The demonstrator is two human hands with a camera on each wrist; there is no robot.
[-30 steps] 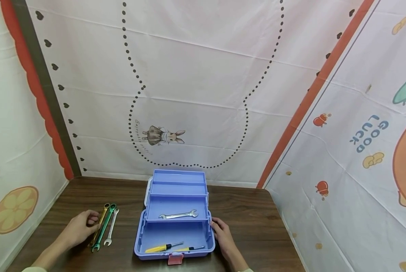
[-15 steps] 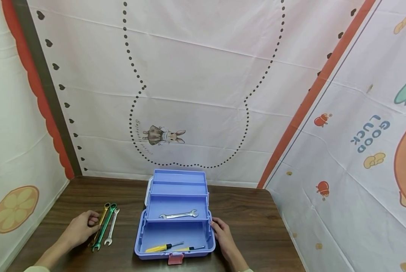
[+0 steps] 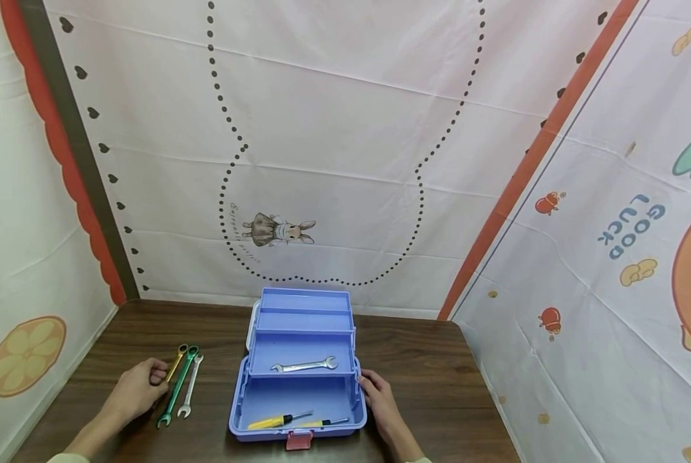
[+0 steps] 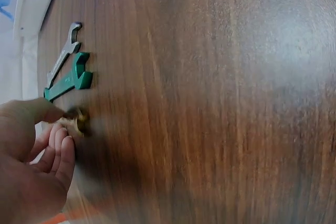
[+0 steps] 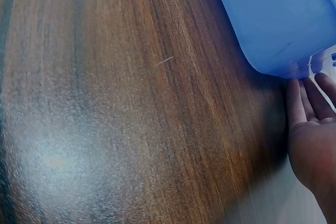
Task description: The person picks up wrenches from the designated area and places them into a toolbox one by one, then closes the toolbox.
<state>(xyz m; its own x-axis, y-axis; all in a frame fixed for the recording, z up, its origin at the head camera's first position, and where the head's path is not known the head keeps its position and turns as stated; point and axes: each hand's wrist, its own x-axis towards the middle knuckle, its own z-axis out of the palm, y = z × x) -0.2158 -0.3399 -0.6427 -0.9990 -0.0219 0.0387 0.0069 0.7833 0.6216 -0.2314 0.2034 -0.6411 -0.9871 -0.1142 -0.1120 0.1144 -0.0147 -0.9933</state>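
Observation:
At the left of the table my left hand [image 3: 136, 389] pinches a gold combination wrench [image 3: 175, 365] between thumb and fingers. In the left wrist view, its open end [image 4: 82, 121] pokes out past the fingertips. Just right of it lie a green wrench [image 3: 179, 388] and a silver wrench [image 3: 191, 387], side by side. My right hand [image 3: 383, 405] touches the right side of an open blue toolbox [image 3: 299, 389]. Its fingers [image 5: 296, 103] are straight against the wall in the right wrist view. Another silver wrench [image 3: 305, 366] lies in the box's middle tray.
Two yellow-handled screwdrivers, one in front [image 3: 273, 422] and one partly hidden by the rim [image 3: 325, 423], lie in the box bottom. A red latch [image 3: 299, 441] hangs at its front. Printed cloth [image 3: 345, 161] walls surround the brown table [image 3: 421, 366].
The gold wrench's lower end, visible earlier below my left thumb, no longer shows there in the head view. My right hand and the toolbox stay put.

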